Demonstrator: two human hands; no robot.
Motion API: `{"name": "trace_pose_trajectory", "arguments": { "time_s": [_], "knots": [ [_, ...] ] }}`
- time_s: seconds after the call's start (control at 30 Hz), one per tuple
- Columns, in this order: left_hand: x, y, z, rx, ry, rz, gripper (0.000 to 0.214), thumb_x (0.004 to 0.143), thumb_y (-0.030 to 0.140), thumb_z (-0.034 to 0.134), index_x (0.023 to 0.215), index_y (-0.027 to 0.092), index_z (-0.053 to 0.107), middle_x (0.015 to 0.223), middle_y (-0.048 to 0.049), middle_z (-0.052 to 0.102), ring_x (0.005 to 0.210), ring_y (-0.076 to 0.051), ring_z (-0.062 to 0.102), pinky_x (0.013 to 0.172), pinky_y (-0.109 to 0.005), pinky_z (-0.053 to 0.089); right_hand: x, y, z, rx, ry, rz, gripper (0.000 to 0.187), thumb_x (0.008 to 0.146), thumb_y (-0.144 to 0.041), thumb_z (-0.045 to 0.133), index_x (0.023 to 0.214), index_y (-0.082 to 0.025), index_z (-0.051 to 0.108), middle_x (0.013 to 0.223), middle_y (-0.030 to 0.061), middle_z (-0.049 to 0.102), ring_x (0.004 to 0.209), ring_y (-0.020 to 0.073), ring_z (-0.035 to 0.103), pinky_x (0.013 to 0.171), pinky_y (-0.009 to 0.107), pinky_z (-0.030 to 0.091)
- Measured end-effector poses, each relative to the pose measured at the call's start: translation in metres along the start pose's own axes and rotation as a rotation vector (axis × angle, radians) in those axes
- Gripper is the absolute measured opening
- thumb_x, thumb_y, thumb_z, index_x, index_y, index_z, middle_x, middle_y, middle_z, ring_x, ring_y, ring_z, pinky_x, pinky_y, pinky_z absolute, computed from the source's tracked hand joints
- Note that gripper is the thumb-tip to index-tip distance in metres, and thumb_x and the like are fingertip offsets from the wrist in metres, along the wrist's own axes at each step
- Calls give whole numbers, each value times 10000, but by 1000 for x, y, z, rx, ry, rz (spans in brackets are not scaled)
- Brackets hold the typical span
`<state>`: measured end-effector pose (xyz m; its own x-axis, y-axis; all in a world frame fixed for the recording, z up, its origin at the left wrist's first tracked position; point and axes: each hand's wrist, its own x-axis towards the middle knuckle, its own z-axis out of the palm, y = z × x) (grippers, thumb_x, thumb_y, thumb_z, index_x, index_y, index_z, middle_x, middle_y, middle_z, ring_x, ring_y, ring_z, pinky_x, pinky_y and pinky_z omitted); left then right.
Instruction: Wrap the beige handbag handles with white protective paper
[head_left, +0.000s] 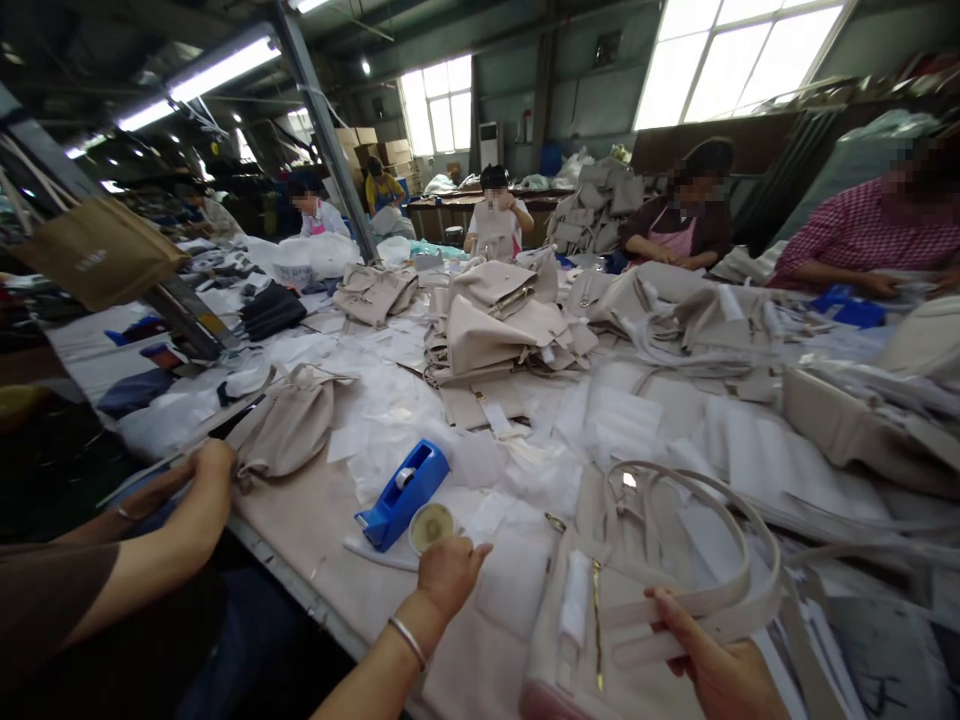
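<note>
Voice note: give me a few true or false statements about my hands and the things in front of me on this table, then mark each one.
1. The right hand grips a strap of the beige handbag. True.
2. The tape dispenser is red. False: it is blue.
3. The left hand is right beside a roll of tape. True.
4. The left hand wears a glove. False: it is bare, with a bangle on the wrist.
</note>
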<state>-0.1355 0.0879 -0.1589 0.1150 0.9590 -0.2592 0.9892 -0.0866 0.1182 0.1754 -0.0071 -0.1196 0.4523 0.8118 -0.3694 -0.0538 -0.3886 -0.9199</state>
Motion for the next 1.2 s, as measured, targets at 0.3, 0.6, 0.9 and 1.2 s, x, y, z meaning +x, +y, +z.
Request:
{"name": "trace_pose_trajectory", "arguments": {
  "time_s": [0.3, 0.6, 0.9, 1.2],
  "knots": [
    [37, 35, 12, 84, -120, 3, 331, 879, 22, 390, 1090, 44, 645, 1125, -253, 619, 1001, -286, 664, 823, -378, 517, -14, -6, 6, 46, -3, 48, 508, 602, -611, 766, 748, -124, 739, 603, 46, 643, 531, 182, 553, 421, 275, 448],
    [37, 37, -20, -72, -123, -1, 198, 897, 187, 512, 969, 89, 668, 1025, -195, 668, 992, -287, 658, 828, -384, 488, -20, -9, -1, 30, -5, 16, 504, 650, -604, 740, 800, -123, 748, 597, 40, 644, 520, 180, 545, 446, 281, 440],
    [-10, 68, -89, -481, -46, 129, 277, 874, 367, 494, 709, 173, 604, 678, 7, 618, 679, -144, 576, 599, -230, 407, -33, -37, 11, 189, -490, 15, 576, 670, -525, 771, 1139, -196, 710, 970, 95, 748, 1156, 318, 594, 967, 430, 479],
    [-61, 97, -90, -667, 242, 415, 206, 866, 253, 521, 986, 155, 658, 1035, -117, 675, 997, -239, 624, 866, -357, 505, -46, -48, 26, 134, -609, 19, 420, 724, -513, 736, 742, -93, 743, 652, 57, 657, 627, 162, 576, 621, 266, 461]
  ]
}}
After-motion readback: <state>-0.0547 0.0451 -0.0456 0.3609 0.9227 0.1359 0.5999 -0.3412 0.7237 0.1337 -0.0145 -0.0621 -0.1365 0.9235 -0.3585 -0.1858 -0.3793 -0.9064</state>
